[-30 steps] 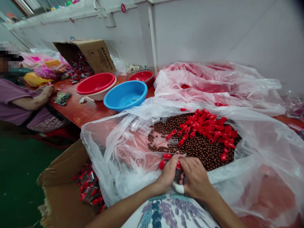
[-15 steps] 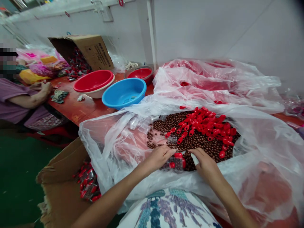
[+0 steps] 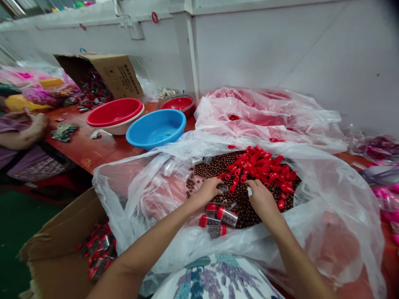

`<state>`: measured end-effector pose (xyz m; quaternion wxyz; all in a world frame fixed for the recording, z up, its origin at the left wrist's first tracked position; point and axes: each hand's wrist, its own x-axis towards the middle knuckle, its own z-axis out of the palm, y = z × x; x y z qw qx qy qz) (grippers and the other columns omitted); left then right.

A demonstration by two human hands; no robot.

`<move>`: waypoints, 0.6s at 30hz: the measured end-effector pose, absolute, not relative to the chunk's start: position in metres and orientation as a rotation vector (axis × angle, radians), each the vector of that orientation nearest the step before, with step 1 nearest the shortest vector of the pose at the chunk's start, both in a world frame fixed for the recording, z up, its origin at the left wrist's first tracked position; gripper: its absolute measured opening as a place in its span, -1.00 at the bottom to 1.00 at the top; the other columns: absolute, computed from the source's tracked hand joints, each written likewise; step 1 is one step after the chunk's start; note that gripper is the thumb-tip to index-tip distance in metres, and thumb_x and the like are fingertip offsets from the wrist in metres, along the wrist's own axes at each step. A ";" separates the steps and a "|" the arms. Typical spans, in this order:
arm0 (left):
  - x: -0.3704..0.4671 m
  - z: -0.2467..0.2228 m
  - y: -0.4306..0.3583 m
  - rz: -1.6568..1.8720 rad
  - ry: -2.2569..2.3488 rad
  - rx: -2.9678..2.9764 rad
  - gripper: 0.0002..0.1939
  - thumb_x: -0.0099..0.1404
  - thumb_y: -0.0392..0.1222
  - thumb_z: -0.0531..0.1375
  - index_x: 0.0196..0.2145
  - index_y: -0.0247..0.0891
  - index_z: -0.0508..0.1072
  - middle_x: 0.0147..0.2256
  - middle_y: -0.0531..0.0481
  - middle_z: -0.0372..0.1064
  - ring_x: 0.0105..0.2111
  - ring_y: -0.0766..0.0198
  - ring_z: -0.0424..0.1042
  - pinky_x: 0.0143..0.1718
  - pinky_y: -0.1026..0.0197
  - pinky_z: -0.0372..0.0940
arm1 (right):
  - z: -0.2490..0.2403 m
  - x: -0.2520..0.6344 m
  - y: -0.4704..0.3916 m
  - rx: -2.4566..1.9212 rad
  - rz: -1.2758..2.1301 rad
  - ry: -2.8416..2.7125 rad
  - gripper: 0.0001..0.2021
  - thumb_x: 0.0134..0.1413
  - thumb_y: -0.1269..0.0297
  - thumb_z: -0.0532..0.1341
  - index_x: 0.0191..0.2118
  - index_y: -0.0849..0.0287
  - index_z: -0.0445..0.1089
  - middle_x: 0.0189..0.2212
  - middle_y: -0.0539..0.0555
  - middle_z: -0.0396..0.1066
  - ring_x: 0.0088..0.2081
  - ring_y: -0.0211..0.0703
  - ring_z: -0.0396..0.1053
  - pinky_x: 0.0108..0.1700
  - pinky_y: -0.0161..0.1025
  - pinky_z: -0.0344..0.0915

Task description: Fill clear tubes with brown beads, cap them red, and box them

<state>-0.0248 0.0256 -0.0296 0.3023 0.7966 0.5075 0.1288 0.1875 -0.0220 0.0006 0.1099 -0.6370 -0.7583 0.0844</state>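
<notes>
My left hand is closed at its fingertips around a small clear plastic jar over the brown beads. My right hand reaches to the lower edge of a heap of red spoon-shaped plastic pieces; its fingers are apart, and a white covering shows on the thumb. Nothing can be made out in that hand. Below my hands, several clear jars with red caps lie on their sides. The beads spread over a translucent plastic sheet, with more clear jars lying at the left.
A blue basin, a red basin and another red bowl stand behind the sheet. At lower left, a cardboard box holds red-capped jars. Bagged red pieces lie along the wall. A co-worker's arm is at far left.
Both hands have moved forward, away from the red-capped jars, which now lie uncovered. My left hand has reached the clear jar and my right the red heap. The view has shifted slightly right.
</notes>
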 end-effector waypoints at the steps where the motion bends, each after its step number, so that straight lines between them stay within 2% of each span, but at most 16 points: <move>1: -0.023 -0.031 0.027 0.343 1.344 2.099 -0.57 0.04 -0.25 0.25 -0.08 -0.23 0.43 -0.17 -0.05 0.41 -0.19 0.17 0.35 -0.12 0.21 0.18 | -0.001 0.188 -0.020 -1.837 0.244 -2.262 -0.49 -0.12 0.66 -0.03 0.00 0.21 0.31 -0.15 0.18 0.32 -0.13 -0.12 0.30 -0.09 -0.27 0.20; 4: -0.017 -0.033 0.029 0.343 1.342 2.070 -0.51 -0.03 -0.24 0.29 -0.08 -0.25 0.43 -0.19 -0.07 0.41 -0.20 0.14 0.35 -0.14 0.18 0.18 | -0.008 0.184 -0.013 -1.635 0.187 -2.438 -0.37 -0.12 0.68 -0.02 0.10 0.06 0.23 0.05 0.15 0.21 -0.04 -0.11 0.25 -0.05 -0.24 0.19; 7: -0.014 -0.034 0.029 0.345 1.330 2.042 -0.55 -0.06 -0.23 0.31 -0.14 -0.25 0.47 -0.23 -0.06 0.39 -0.23 0.14 0.34 -0.18 0.19 0.18 | -0.014 0.180 -0.008 -1.574 0.108 -2.520 -0.41 -0.08 0.66 -0.02 0.08 0.08 0.25 0.15 0.14 0.10 -0.03 -0.07 0.23 -0.03 -0.18 0.18; 12: -0.013 -0.034 0.028 0.376 1.315 1.945 -0.57 -0.10 -0.21 0.32 -0.19 -0.26 0.50 -0.28 -0.03 0.38 -0.26 0.15 0.34 -0.20 0.21 0.18 | -0.016 0.190 -0.014 -1.684 0.116 -2.439 -0.63 -0.10 0.63 0.03 -0.17 0.20 0.39 0.10 0.21 0.14 -0.03 -0.02 0.22 -0.03 -0.16 0.19; 14: -0.010 -0.036 0.027 0.404 1.301 1.891 -0.57 -0.10 -0.22 0.32 -0.19 -0.26 0.50 -0.27 -0.03 0.39 -0.26 0.16 0.34 -0.19 0.21 0.18 | -0.015 0.193 -0.018 -1.708 0.147 -2.359 -0.67 -0.06 0.59 0.05 -0.17 0.21 0.38 0.04 0.23 0.19 -0.04 -0.02 0.23 -0.03 -0.16 0.18; 18: 0.001 -0.040 0.027 0.452 1.235 1.769 -0.60 -0.09 -0.23 0.32 -0.22 -0.27 0.47 -0.34 0.03 0.42 -0.33 0.23 0.36 -0.26 0.25 0.20 | -0.015 0.185 -0.023 -1.795 0.279 -2.130 -0.70 0.07 0.37 0.09 -0.06 0.25 0.31 -0.17 0.25 0.32 -0.11 0.02 0.26 -0.06 -0.11 0.18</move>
